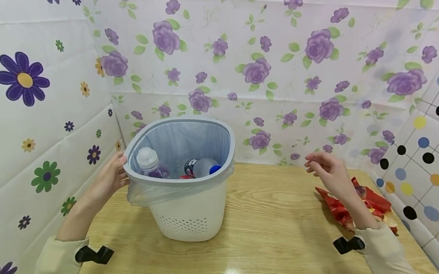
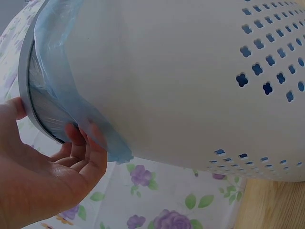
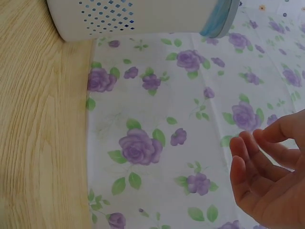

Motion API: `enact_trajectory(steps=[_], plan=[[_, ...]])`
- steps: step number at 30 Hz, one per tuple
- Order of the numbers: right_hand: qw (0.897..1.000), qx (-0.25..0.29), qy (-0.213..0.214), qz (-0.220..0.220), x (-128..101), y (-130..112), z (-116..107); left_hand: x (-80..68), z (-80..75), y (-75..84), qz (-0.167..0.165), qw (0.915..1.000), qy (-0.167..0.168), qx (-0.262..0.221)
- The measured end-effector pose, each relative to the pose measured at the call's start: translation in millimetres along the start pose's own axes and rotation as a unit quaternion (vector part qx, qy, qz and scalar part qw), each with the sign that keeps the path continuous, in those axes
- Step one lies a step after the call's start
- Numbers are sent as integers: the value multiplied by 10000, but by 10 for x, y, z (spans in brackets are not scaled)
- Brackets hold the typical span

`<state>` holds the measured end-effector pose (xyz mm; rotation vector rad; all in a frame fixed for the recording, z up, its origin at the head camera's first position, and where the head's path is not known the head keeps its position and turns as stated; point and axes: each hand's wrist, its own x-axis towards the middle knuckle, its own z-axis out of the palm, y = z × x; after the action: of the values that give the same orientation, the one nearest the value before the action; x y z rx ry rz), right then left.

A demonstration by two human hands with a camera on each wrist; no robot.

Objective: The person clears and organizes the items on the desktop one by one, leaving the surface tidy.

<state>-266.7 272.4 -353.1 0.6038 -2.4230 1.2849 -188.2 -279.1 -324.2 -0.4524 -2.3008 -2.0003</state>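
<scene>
A white trash bin [image 1: 194,208] with a grey rim and a thin bluish bag liner [image 2: 86,90] stands on the wooden table, left of centre. My left hand [image 1: 114,174] grips its rim at the left side. In the left wrist view the thumb lies on the rim [image 2: 25,90] and the fingers curl beneath it, against the liner. Inside the bin are a bottle with a white cap [image 1: 148,159] and a clear bottle with a blue cap [image 1: 203,168]. My right hand [image 1: 329,167] hovers above the table, fingers loosely bent and holding nothing.
Red shiny packaging [image 1: 376,205] lies at the table's right side, partly behind my right forearm. Flower-patterned sheets [image 1: 225,68] hang at the back and left, and a dotted sheet [image 1: 429,170] hangs at the right. The wooden table [image 1: 270,231] extends between bin and packaging.
</scene>
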Motion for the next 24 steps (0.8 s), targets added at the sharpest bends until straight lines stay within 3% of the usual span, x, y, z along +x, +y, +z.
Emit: enact_trajectory(steps=[8, 12, 17, 24], plan=[[9991, -208, -228, 295, -24, 68, -48, 3, 4, 9, -30, 10000, 42, -80], [9969, -574, -272, 466, -38, 84, -66, 8, 7, 3, -43, 9999, 51, -108], [9889, -1228, -414, 732, -53, 73, -112, 9, 5, -6, -39, 9999, 46, -128], [9777, -1727, -770, 916, -81, 158, -185, 6, -8, -1, -16, 10000, -33, -64]])
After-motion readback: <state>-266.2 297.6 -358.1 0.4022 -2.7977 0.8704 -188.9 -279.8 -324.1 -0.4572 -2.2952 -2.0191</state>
